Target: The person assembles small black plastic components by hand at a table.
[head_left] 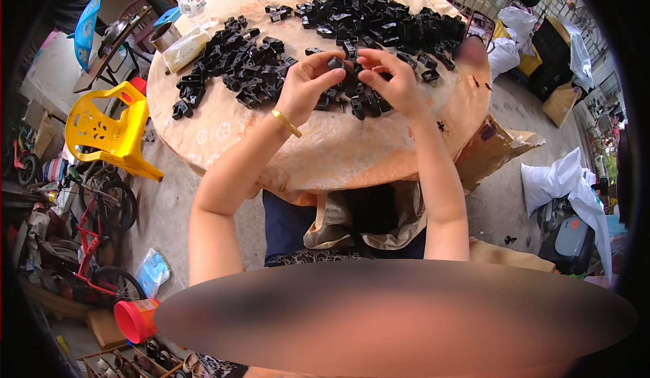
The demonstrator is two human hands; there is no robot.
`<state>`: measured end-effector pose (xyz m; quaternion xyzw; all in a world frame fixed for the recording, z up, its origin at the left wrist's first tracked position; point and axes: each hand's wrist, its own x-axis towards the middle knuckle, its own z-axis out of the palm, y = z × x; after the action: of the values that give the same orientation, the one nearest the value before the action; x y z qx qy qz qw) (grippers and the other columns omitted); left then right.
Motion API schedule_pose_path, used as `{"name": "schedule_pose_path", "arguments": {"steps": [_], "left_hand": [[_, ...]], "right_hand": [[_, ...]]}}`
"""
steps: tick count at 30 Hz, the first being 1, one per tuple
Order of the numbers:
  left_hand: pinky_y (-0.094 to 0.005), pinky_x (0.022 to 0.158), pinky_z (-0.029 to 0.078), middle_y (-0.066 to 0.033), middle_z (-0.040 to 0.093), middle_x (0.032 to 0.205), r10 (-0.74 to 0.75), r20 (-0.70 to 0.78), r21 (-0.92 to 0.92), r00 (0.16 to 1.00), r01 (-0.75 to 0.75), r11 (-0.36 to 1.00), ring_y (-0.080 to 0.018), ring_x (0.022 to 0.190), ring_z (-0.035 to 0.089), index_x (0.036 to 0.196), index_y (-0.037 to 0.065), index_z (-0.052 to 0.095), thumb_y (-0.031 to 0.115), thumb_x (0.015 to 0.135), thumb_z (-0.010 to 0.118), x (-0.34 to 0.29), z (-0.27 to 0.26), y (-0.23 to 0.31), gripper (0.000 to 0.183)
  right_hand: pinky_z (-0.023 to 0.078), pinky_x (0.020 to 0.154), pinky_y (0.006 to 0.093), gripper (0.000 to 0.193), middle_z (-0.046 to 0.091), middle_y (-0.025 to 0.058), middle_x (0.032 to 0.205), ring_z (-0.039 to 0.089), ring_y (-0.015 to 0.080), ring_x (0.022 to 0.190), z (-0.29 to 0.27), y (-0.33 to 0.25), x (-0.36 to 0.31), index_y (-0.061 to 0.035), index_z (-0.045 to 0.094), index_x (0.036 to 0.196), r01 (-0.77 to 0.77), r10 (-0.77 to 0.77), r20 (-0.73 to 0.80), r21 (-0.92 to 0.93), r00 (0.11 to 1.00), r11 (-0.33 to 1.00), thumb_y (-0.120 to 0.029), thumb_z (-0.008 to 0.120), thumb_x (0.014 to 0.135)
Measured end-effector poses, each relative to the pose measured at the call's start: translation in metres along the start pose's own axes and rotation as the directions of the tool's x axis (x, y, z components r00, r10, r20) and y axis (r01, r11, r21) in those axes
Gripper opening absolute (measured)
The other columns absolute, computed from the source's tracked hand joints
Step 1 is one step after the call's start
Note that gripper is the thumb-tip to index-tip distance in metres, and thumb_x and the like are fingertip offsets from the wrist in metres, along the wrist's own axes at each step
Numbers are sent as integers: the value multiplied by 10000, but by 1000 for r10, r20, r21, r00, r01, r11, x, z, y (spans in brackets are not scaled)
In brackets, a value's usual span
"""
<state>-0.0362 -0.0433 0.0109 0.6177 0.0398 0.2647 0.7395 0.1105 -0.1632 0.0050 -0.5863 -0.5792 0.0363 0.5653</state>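
Both of my hands meet over the middle of a round table covered by a pale orange cloth [227, 131]. My left hand [305, 85], with a yellow bangle on its wrist, pinches a small black plastic part [336, 62] between thumb and fingertips. Just to its right, my right hand [401, 88] is closed with thumb and finger close together; what it grips is too small and dark to make out. Loose black plastic parts [365, 104] lie beneath the hands. A heap of similar parts [247, 67] spreads to the left, and a larger heap [386, 16] lies farther back.
A clear bottle [193, 4] and a whitish pack [186, 50] stand at the table's far left edge. An open bag [328, 219] with a dark inside sits at my lap. Left are a yellow chair [112, 131] and red bicycle [88, 249]; right, white sacks [552, 182].
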Motion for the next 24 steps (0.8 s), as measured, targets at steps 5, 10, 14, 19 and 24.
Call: {"name": "schedule_pose_path", "arguments": {"steps": [5, 10, 14, 19, 24], "left_hand": [[-202, 744, 456, -58, 595, 950, -134, 243, 263, 961, 68, 962, -86, 844, 560, 1134, -25, 470, 17, 795, 557, 0, -1, -1, 352], [-298, 602, 467, -103, 594, 758, -274, 502, 725, 820, -227, 650, -175, 675, 587, 1037, 34, 530, 256, 713, 663, -14, 13, -8, 415], [-338, 624, 462, -119, 595, 745, -279, 532, 745, 800, -284, 604, -243, 688, 581, 927, 42, 595, 349, 699, 668, -16, 16, 0, 389], [-347, 696, 437, -95, 581, 750, 140, 315, 877, 939, -344, 336, -266, 738, 536, 802, 56, 619, 207, 661, 688, 4, -12, 4, 218], [-340, 795, 416, -93, 558, 920, 201, 460, 810, 865, -501, 306, -271, 895, 479, 901, 60, 623, 141, 637, 687, 1, -6, -17, 284]], "right_hand": [[443, 608, 198, 205, 616, 3, 804, 546, 52, 696, -24, 4, -4, -24, 620, 912, -284, 287, 158, -41, 945, 958, -131, 668, 745], [462, 702, 337, 306, 599, 106, 813, 570, 256, 788, -19, 1, -10, -60, 640, 853, -47, 236, 295, -531, 926, 846, -258, 671, 621], [457, 728, 338, 329, 593, 96, 796, 557, 248, 823, -17, 2, -15, -77, 641, 881, 8, 223, 294, -619, 930, 785, -277, 691, 624], [455, 742, 334, 324, 615, 75, 816, 558, 234, 836, -14, -4, -13, -109, 640, 909, -10, 237, 223, -709, 946, 706, -273, 690, 634], [454, 742, 328, 311, 629, 69, 831, 564, 225, 825, -11, -9, -14, -130, 642, 920, -3, 302, 243, -774, 922, 634, -245, 684, 634]]}}
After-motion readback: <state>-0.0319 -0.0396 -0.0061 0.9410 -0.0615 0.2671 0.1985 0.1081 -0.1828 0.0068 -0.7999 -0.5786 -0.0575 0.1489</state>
